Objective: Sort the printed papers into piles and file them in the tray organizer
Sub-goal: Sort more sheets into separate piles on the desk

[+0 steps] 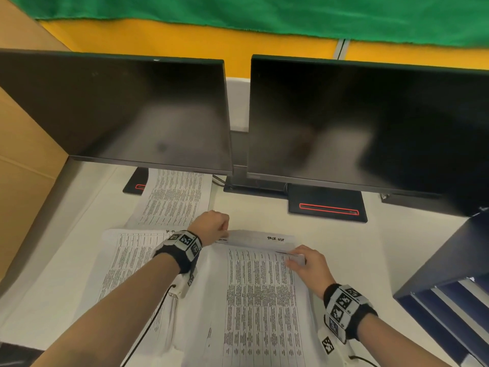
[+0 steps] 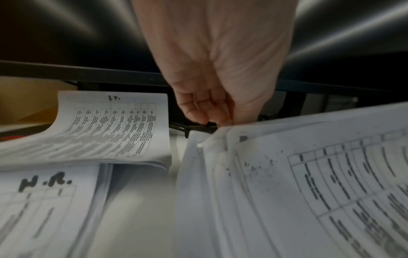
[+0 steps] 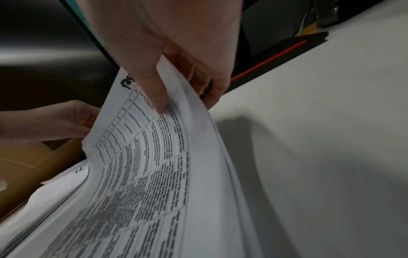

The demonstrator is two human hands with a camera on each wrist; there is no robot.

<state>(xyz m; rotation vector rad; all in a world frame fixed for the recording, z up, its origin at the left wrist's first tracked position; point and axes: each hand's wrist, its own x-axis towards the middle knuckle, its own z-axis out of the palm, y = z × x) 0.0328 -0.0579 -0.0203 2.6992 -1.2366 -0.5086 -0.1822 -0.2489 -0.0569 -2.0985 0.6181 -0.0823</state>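
Both my hands hold the stack of papers [image 1: 262,292] lying on the desk [image 1: 264,210] straight in front of me. My right hand [image 1: 307,266] pinches its far right corner, thumb on top, fingers curled under the lifted sheets. My left hand [image 1: 211,226] has fingers curled at the stack's far left corner. Left of the stack lies the HR pile [image 1: 124,260]. Beyond that, another pile [image 1: 174,197] lies under the left monitor [image 1: 119,112]. Right of the stack stands the tray organizer [image 1: 449,282].
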